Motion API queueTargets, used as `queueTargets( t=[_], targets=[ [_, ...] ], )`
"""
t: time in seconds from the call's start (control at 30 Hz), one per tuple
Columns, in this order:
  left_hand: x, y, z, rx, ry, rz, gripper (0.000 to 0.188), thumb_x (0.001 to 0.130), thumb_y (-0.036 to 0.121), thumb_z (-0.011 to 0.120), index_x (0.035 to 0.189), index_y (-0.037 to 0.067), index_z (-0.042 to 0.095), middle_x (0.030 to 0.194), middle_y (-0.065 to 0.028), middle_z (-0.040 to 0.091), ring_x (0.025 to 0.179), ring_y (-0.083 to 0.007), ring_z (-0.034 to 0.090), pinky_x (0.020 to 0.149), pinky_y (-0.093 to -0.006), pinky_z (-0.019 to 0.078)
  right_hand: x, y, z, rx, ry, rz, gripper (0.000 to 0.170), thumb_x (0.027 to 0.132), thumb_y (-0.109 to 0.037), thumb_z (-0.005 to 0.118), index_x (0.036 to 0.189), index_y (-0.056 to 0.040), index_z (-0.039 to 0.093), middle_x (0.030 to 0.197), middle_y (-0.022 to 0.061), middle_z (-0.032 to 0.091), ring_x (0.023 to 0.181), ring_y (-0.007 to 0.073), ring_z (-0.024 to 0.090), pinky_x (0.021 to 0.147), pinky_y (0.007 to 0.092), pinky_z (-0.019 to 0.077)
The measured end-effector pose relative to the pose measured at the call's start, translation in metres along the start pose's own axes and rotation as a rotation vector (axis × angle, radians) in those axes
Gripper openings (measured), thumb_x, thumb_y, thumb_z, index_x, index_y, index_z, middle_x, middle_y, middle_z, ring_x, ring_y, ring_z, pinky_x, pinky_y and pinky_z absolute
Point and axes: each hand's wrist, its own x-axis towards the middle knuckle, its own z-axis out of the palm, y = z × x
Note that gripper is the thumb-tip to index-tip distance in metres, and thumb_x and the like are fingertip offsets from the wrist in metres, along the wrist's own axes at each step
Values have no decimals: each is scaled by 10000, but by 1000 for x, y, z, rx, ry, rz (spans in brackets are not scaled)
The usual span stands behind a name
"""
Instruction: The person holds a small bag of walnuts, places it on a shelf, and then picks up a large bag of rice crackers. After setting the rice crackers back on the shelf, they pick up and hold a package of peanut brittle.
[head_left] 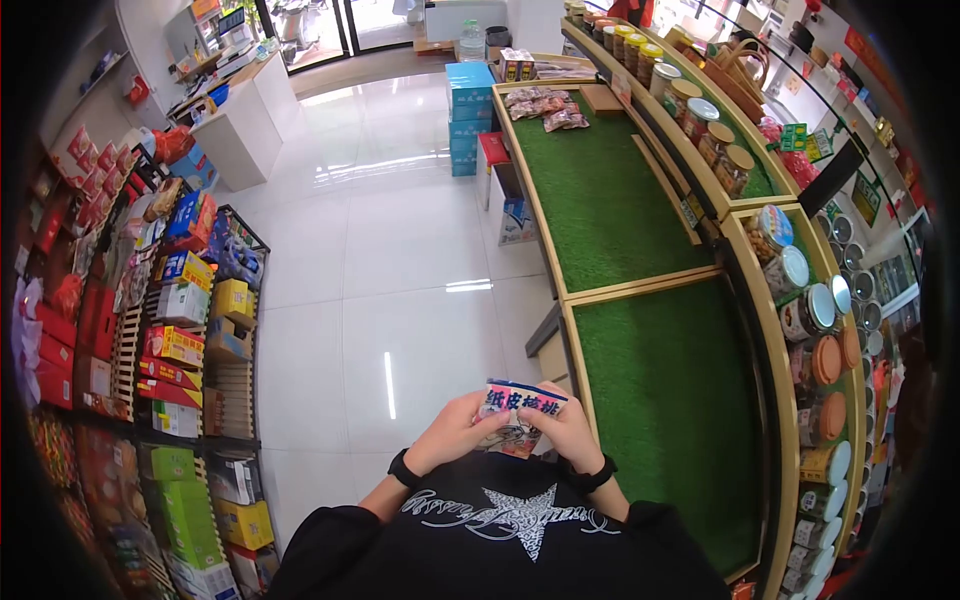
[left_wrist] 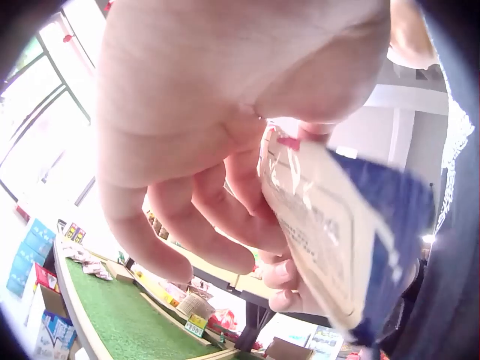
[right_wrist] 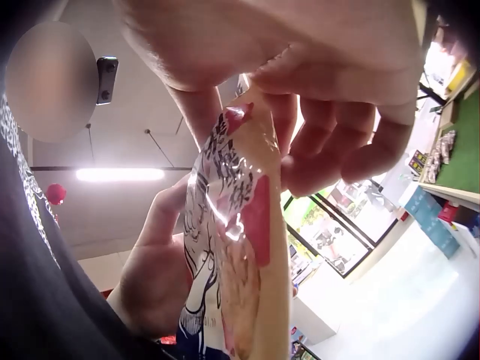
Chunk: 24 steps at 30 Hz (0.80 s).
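Observation:
In the head view, a small printed bag of walnuts (head_left: 522,402) is held in front of the chest, its dark blue lettering facing up. My left hand (head_left: 447,432) pinches its left side with the thumb on top. My right hand (head_left: 570,436) grips the opposite side the same way. Seen from the left wrist, the bag (left_wrist: 319,217) shows a cream back panel and a blue end strip, with curled left fingers (left_wrist: 217,202) beside it. From the right wrist, the bag's shiny front (right_wrist: 232,217) shows line drawings and a pink patch, pinched at its upper end.
To the right runs a display counter lined with green turf (head_left: 670,400), with several packets (head_left: 548,106) at its far end. Lidded jars (head_left: 790,268) line the shelf beyond it. Packed shelves (head_left: 180,340) stand left, across the tiled floor (head_left: 320,330). Blue boxes (head_left: 470,118) are stacked ahead.

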Motion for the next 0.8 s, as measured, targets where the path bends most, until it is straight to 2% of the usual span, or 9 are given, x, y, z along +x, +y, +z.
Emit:
queueTargets(
  t=[0.07,0.1,0.17,0.2,0.4,0.43,0.5,0.57,0.8],
  targets=[
    [0,0,-22,26,9,-26,304,859,258,538,1006,-8,546,881,-109,615,796,-157,569,726,-288,448,17,1,15,-119,-8,-138,166,773,-108,628,868,27,609,820,45,543,752,108,524,647,236,412],
    [-1,-1,-31,47,21,-49,306,860,259,536,1008,-8,547,871,-106,616,785,-154,571,713,-288,452,24,0,25,-138,25,-166,159,772,-109,624,837,35,609,798,60,543,727,129,526,636,239,410],
    [-2,4,-45,37,39,-78,308,862,259,532,1006,-12,548,862,-107,620,772,-152,573,701,-287,454,35,-2,39,-195,16,-153,139,774,-88,621,837,33,597,807,49,543,744,114,518,652,230,405],
    [-3,5,-50,27,58,-101,310,864,260,528,1004,-16,550,853,-109,623,759,-151,576,689,-286,456,39,-2,45,-255,5,-144,120,777,-68,618,837,31,586,816,38,542,762,98,511,669,221,401],
    [-5,-10,-79,41,167,-111,310,870,249,522,969,-41,564,809,-122,632,727,-136,579,682,-277,455,70,7,65,-176,-81,-43,116,799,-79,607,856,18,581,799,12,571,731,65,522,645,205,421],
    [-4,-12,-82,35,176,-114,310,870,249,522,969,-41,564,809,-122,632,727,-136,579,682,-277,455,76,6,69,-115,-80,18,164,795,-120,619,884,15,590,806,33,583,729,90,540,647,224,431],
    [0,-15,-87,-69,343,-93,297,871,234,522,948,-48,573,778,-128,630,691,-127,576,648,-268,455,88,4,72,-58,-90,87,213,791,-161,630,912,12,598,814,54,596,726,114,558,648,243,441],
    [4,-17,-96,-47,387,-93,291,872,229,523,938,-49,578,771,-121,633,677,-116,572,629,-265,455,101,0,73,-241,-192,64,261,796,-203,629,957,0,592,827,62,627,749,120,585,671,252,458],
    [42,-22,-114,-75,513,-85,252,858,197,552,921,-44,595,767,-76,638,667,-92,562,600,-267,459,152,-3,61,-271,-338,190,286,814,-241,607,960,5,604,787,80,652,714,110,599,653,266,469]
  ],
)
